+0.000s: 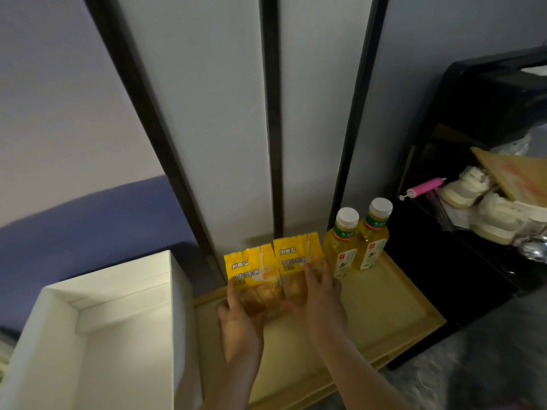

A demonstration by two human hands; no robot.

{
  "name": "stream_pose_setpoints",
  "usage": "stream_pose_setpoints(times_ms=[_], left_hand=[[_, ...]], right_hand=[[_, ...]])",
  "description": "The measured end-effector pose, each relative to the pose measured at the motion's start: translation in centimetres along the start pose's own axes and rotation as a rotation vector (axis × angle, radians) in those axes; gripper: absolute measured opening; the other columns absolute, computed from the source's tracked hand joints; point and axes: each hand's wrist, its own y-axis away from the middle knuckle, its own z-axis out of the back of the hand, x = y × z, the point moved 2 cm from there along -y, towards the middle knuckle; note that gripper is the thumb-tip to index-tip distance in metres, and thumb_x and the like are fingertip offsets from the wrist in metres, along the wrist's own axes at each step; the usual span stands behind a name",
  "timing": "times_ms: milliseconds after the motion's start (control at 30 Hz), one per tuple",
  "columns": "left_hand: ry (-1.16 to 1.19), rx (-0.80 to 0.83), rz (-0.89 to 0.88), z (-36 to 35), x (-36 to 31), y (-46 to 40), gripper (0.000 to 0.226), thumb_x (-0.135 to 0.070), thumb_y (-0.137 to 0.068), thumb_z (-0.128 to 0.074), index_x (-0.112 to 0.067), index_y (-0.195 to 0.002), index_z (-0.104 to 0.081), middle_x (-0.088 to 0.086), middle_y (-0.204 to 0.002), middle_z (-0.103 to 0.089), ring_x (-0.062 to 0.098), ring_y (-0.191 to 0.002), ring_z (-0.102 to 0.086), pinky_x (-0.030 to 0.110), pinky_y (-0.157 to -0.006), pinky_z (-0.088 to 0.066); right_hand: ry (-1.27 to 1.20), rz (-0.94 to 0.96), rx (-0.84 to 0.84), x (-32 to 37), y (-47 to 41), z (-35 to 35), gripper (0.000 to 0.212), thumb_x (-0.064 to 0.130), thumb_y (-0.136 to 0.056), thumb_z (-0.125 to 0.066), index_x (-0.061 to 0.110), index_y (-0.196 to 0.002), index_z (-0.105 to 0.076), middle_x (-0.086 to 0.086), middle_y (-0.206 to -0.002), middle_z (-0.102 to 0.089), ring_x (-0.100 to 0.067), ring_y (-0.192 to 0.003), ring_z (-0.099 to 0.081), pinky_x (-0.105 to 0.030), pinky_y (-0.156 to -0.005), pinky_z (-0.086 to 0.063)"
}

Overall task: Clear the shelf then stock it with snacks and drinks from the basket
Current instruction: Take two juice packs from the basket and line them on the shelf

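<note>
Head camera, looking down at a pale wooden shelf (384,315) set against a wall with dark vertical strips. Two yellow snack packets stand side by side near the back of the shelf, their edges touching. The left hand (241,324) grips the lower part of the left packet (248,270), thumb on its front and fingers curled behind. The right hand (321,294) lies against the front of the right packet (293,257) with fingers spread and nearly straight, pressing it rather than wrapping round it.

Just to the right of the packets, two bottles of yellow drink with white caps stand upright on the shelf, touching each other: the nearer bottle (340,247) just beside the right packet, the farther bottle (373,235) closer to the wall.

Left of the shelf is an open white box (124,315). To the right, a black cabinet (488,113) holds pale shoes (473,190) and a pink tube (423,187).
</note>
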Motion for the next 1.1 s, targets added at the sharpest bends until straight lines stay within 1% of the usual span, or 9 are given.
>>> stream_pose_setpoints(times_ms=[67,133,233,400,500,667,800,1000,1100], left_hand=[[-0.027,-0.033,0.002,-0.2,-0.1,-0.2,0.093,-0.018,-0.083,-0.070,-0.035,-0.149,-0.008,0.010,-0.132,-0.034,0.030,-0.121,-0.047,0.042,-0.097,-0.044],[-0.049,-0.052,0.006,-0.4,-0.3,-0.3,0.091,-0.018,-0.083,-0.070,-0.033,-0.149,-0.009,0.011,-0.129,-0.035,0.031,-0.118,-0.049,0.043,-0.095,-0.045],[-0.069,-0.056,0.039,-0.6,-0.5,-0.5,0.091,-0.021,-0.083,-0.070,-0.032,-0.149,-0.008,0.012,-0.131,-0.034,0.033,-0.120,-0.047,0.043,-0.093,-0.045],[-0.068,-0.021,0.032,0.0,-0.4,-0.6,0.090,-0.028,-0.082,-0.071,-0.033,-0.149,-0.010,0.009,-0.138,-0.031,0.032,-0.125,-0.043,0.044,-0.096,-0.043],[-0.090,-0.009,0.026,0.5,-0.7,-0.5,0.089,-0.034,-0.082,-0.070,-0.032,-0.149,-0.012,0.008,-0.145,-0.027,0.032,-0.131,-0.037,0.047,-0.100,-0.040],[-0.137,0.017,0.020,1.2,-1.5,0.2,0.087,-0.036,-0.083,-0.068,-0.031,-0.149,-0.012,0.007,-0.147,-0.026,0.031,-0.133,-0.035,0.048,-0.101,-0.040],[-0.187,0.031,0.004,2.1,-2.3,1.0,0.088,-0.039,-0.082,-0.068,-0.030,-0.149,-0.011,0.008,-0.149,-0.024,0.031,-0.136,-0.029,0.050,-0.102,-0.040],[-0.193,0.056,-0.091,4.4,-4.0,2.7,0.089,-0.041,-0.082,-0.069,-0.032,-0.149,-0.011,0.007,-0.153,-0.021,0.031,-0.140,-0.023,0.053,-0.105,-0.039],[-0.122,0.108,-0.181,6.0,-5.0,4.2,0.090,-0.039,-0.079,-0.072,-0.031,-0.148,-0.014,0.006,-0.150,-0.027,0.029,-0.138,-0.026,0.049,-0.107,-0.037]], right_hand=[[-0.058,0.040,0.022,-0.5,-0.4,-0.4,0.100,0.060,-0.078,-0.067,0.033,-0.153,-0.006,0.007,-0.158,0.016,-0.026,-0.146,-0.006,-0.038,-0.111,-0.035],[-0.106,0.100,0.028,-1.1,-0.7,-0.8,0.093,0.051,-0.084,-0.066,0.032,-0.153,-0.007,0.010,-0.158,0.020,-0.021,-0.148,0.003,-0.037,-0.116,-0.027],[-0.077,0.162,0.037,-1.6,-0.7,-1.1,0.082,0.038,-0.091,-0.061,0.030,-0.153,-0.008,0.011,-0.158,0.021,-0.020,-0.149,0.010,-0.036,-0.118,-0.024],[0.043,0.155,0.031,-1.4,0.2,-0.8,0.081,0.042,-0.094,-0.054,0.031,-0.153,-0.001,0.008,-0.160,0.019,-0.022,-0.148,0.013,-0.044,-0.120,-0.019],[0.069,0.143,0.053,-1.2,0.6,-0.2,0.084,0.038,-0.094,-0.055,0.032,-0.153,0.003,0.007,-0.160,0.020,-0.021,-0.148,0.014,-0.043,-0.120,-0.016],[0.085,0.119,0.058,-0.8,1.3,0.7,0.086,0.035,-0.092,-0.059,0.030,-0.153,0.001,0.005,-0.160,0.016,-0.020,-0.149,0.009,-0.040,-0.121,-0.017],[0.052,0.105,0.023,-0.7,2.6,2.0,0.088,0.033,-0.090,-0.063,0.032,-0.153,-0.002,0.006,-0.161,0.007,-0.020,-0.149,0.005,-0.041,-0.120,-0.020],[0.051,0.039,-0.044,0.0,5.7,5.2,0.088,0.033,-0.090,-0.062,0.033,-0.152,0.000,0.004,-0.161,0.010,-0.022,-0.149,0.006,-0.045,-0.119,-0.021],[-0.053,-0.020,-0.099,0.3,8.1,6.8,0.090,0.032,-0.087,-0.068,0.032,-0.152,-0.006,0.003,-0.162,0.001,-0.023,-0.149,-0.003,-0.043,-0.116,-0.029]])
